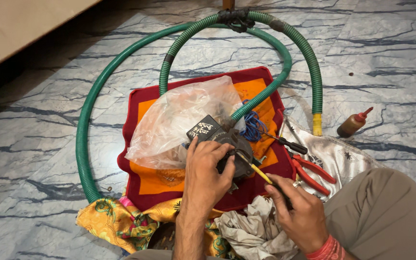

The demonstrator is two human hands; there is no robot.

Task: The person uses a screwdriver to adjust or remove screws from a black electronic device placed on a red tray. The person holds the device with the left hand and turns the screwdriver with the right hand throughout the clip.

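Note:
My left hand (207,171) rests on a dark grey round motor or pump body (239,151), gripping its near side. My right hand (299,212) holds a screwdriver with a yellow shaft (255,169); its tip points into the pump body. The pump sits on a red and orange cloth mat (160,180). A small black box with pale markings (203,129) lies against the pump. A clear plastic bag (179,120) covers the mat's left part. A green ribbed hose (85,130) loops around the mat and ends at the pump.
Red-handled pliers (311,173) and a black-handled tool (290,143) lie to the right on a silvery cloth (338,154). A brown squeeze bottle with red cap (354,123) lies on the marble floor. Blue wire (253,126), a grey rag (251,228) and yellow patterned fabric (111,219) surround the mat.

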